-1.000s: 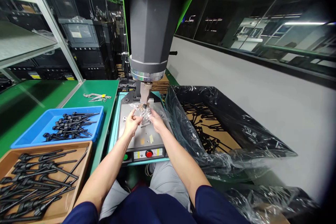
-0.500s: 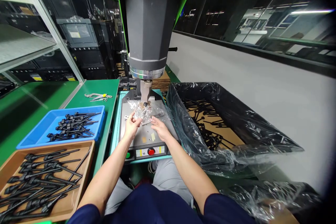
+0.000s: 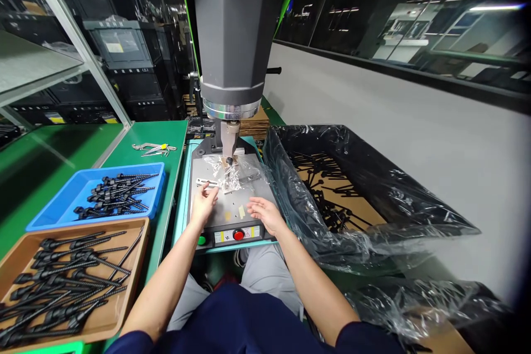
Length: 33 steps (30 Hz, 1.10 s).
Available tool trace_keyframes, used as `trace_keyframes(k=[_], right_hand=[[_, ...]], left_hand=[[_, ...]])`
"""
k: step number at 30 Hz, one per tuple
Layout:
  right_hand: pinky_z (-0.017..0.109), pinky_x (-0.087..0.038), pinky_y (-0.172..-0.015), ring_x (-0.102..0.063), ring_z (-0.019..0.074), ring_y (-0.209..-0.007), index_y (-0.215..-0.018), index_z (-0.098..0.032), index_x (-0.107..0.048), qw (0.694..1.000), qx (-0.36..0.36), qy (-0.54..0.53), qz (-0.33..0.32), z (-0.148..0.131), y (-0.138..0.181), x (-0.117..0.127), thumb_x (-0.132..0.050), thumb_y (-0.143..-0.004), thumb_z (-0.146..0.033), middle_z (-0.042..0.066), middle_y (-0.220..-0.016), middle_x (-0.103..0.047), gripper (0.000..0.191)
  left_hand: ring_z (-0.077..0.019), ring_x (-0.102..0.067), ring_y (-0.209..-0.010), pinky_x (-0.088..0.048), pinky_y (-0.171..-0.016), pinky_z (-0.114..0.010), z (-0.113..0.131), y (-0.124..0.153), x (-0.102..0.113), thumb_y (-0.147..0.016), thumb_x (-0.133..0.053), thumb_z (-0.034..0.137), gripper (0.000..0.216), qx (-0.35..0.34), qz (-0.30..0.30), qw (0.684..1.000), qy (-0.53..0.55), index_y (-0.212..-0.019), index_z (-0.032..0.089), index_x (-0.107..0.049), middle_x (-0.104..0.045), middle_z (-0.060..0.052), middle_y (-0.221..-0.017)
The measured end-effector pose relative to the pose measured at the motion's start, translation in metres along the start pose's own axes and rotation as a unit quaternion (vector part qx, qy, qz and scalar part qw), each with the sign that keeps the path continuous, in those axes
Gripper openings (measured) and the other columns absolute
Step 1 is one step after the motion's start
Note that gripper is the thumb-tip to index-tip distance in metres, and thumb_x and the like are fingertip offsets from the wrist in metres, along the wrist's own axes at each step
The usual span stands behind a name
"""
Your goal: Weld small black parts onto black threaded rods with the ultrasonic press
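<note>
Fingers loosely curled, parted, empty: left hand near clear film, right hand above metal plate, palm inward.

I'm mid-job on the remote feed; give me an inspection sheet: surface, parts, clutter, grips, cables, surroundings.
Surface: plate, with tape bits toward its front edge.
Parts: clear film lies crumpled on the plate under the machine; black rods fill much of the blue tray and brown tray.
Clutter: tools on the green table.
Left grip: half open near the film, nothing seen in it.
Right grip: open, apart from the film, nothing seen in it.
Cables: nothing clearly seen.
Surroundings: stacked crates behind, left; window and lined box of more rods, right.
</note>
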State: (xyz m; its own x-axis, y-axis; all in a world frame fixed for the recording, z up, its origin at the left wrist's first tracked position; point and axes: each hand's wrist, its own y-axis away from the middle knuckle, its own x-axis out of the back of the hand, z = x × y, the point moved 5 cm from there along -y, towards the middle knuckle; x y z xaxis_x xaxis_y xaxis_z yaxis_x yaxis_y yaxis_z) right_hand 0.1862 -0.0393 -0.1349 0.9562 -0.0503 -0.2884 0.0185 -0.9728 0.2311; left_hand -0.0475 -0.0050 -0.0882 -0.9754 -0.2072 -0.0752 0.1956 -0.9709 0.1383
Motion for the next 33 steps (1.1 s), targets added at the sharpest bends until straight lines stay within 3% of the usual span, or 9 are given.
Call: trace_keyframes(k=[7,11,14,16,18,22,26,29,33], right_hand=[[0.027,-0.048,-0.05,-0.061,0.0161,-0.061,-0.098,-0.015,-0.068,0.97,0.101,0.137,0.171,-0.003,0.039,0.067,-0.068,-0.072,-0.044,0.008,-0.081,-0.071,0.039],[0.037,-0.054,-0.067,-0.065,0.0219,-0.074,-0.099,-0.015,-0.069,0.902,0.168,0.302,0.259,0.005,0.065,0.094,-0.059,-0.078,-0.047,0.013,-0.092,-0.071,0.039],[0.041,-0.054,-0.077,-0.065,0.0245,-0.084,-0.104,-0.015,-0.068,0.851,0.204,0.386,0.293,0.01,0.078,0.097,-0.054,-0.082,-0.044,0.016,-0.103,-0.068,0.039],[0.04,-0.054,-0.078,-0.065,0.0245,-0.087,-0.106,-0.015,-0.067,0.85,0.209,0.381,0.298,0.014,0.08,0.094,-0.052,-0.085,-0.044,0.016,-0.104,-0.068,0.039],[0.039,-0.054,-0.08,-0.066,0.0241,-0.09,-0.109,-0.015,-0.066,0.866,0.206,0.349,0.294,0.015,0.075,0.088,-0.052,-0.087,-0.045,0.015,-0.103,-0.069,0.039],[0.036,-0.055,-0.078,-0.067,0.022,-0.084,-0.112,-0.015,-0.063,0.898,0.198,0.302,0.251,0.013,0.058,0.07,-0.055,-0.086,-0.046,0.011,-0.094,-0.071,0.041],[0.035,-0.055,-0.075,-0.067,0.0206,-0.082,-0.115,-0.016,-0.061,0.914,0.202,0.275,0.219,0.015,0.055,0.059,-0.055,-0.087,-0.044,0.01,-0.093,-0.071,0.04],[0.036,-0.056,-0.076,-0.068,0.0213,-0.083,-0.116,-0.015,-0.06,0.926,0.194,0.249,0.209,0.025,0.058,0.06,-0.055,-0.087,-0.043,0.01,-0.092,-0.071,0.04],[0.037,-0.057,-0.073,-0.068,0.0214,-0.077,-0.113,-0.016,-0.06,0.935,0.176,0.228,0.208,0.036,0.061,0.065,-0.057,-0.084,-0.044,0.01,-0.089,-0.071,0.04]], left_hand=[[-0.0198,-0.064,-0.097,-0.05,-0.09,-0.036,-0.021,0.039,0.069,-0.081,-0.065,0.041,0.05,-0.094,0.162,0.974,-0.13,-0.124,0.016,-0.057,-0.066,-0.009,-0.103],[-0.0276,-0.058,-0.116,-0.048,-0.096,-0.043,-0.052,0.069,0.097,-0.081,-0.064,0.041,0.056,-0.101,0.2,0.946,-0.236,-0.131,0.019,-0.052,-0.06,-0.014,-0.123],[-0.0323,-0.052,-0.123,-0.045,-0.101,-0.049,-0.059,0.09,0.102,-0.079,-0.065,0.043,0.059,-0.111,0.22,0.922,-0.298,-0.131,0.018,-0.053,-0.056,-0.017,-0.129],[-0.0305,-0.053,-0.121,-0.046,-0.099,-0.046,-0.045,0.095,0.092,-0.082,-0.063,0.043,0.051,-0.136,0.215,0.924,-0.285,-0.126,0.019,-0.056,-0.056,-0.015,-0.128],[-0.0256,-0.058,-0.114,-0.049,-0.094,-0.04,-0.02,0.084,0.07,-0.085,-0.06,0.041,0.042,-0.157,0.174,0.946,-0.224,-0.121,0.02,-0.059,-0.06,-0.013,-0.124],[-0.0227,-0.062,-0.103,-0.051,-0.084,-0.033,0.033,0.019,0.015,-0.081,-0.067,0.044,0.041,-0.132,0.088,0.979,-0.126,-0.11,0.016,-0.064,-0.067,-0.012,-0.108],[-0.0173,-0.061,-0.072,-0.047,-0.062,-0.027,0.059,-0.048,-0.024,-0.074,-0.072,0.053,0.042,-0.083,0.028,0.994,-0.064,-0.087,0.013,-0.066,-0.065,-0.007,-0.079],[-0.0126,-0.053,-0.055,-0.04,-0.051,-0.024,0.064,-0.068,-0.033,-0.073,-0.073,0.046,0.034,-0.088,0.019,0.995,-0.037,-0.077,0.014,-0.063,-0.059,-0.002,-0.064],[-0.0108,-0.052,-0.049,-0.037,-0.046,-0.023,0.064,-0.068,-0.023,-0.076,-0.067,0.035,0.024,-0.118,0.043,0.992,-0.003,-0.088,0.014,-0.064,-0.059,0.0,-0.067]])
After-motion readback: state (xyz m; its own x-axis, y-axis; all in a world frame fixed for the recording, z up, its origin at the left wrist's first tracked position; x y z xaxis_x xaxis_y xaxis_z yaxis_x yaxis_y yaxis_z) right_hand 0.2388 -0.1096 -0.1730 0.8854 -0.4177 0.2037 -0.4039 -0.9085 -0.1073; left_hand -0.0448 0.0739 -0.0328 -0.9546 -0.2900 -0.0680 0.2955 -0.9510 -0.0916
